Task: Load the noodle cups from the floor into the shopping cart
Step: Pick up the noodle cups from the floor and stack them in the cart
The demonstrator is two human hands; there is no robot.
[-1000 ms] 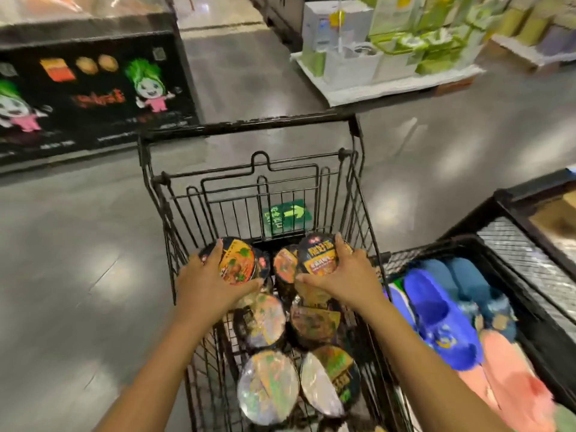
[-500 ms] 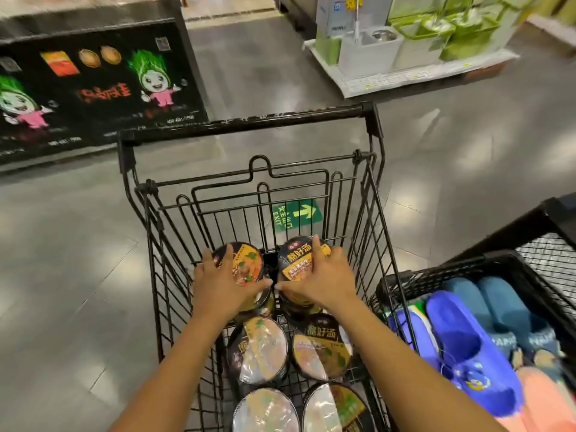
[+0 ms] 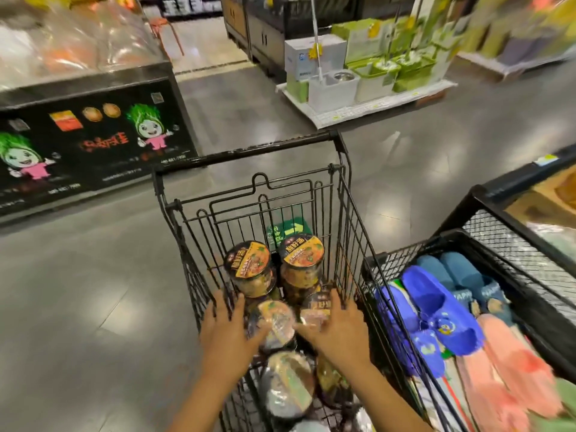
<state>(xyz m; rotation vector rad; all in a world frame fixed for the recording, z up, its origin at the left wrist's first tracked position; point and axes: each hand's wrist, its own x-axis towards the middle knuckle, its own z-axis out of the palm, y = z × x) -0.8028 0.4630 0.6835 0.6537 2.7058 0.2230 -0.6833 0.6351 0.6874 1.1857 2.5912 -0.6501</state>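
Both hands spread low in the shopping cart (image 3: pixel 249 152), over the noodle cups (image 3: pixel 276 319) already loaded.

The left hand (image 3: pixel 227 325) and right hand (image 3: pixel 341 330) are apart, fingers straight and splayed, gripping nothing. Two shiny-lidded cups lie between them, and the thumbs seem to touch these. Just beyond the fingertips two taller stacks stand upright, with black-rimmed lids and orange labels facing up. More film-wrapped cups lie back under the wrists. The loading looks well along: the cart holds several cups, and none shows on the grey floor (image 3: pixel 93 291) to either side of the hands. Whether any remain out of view cannot be told.
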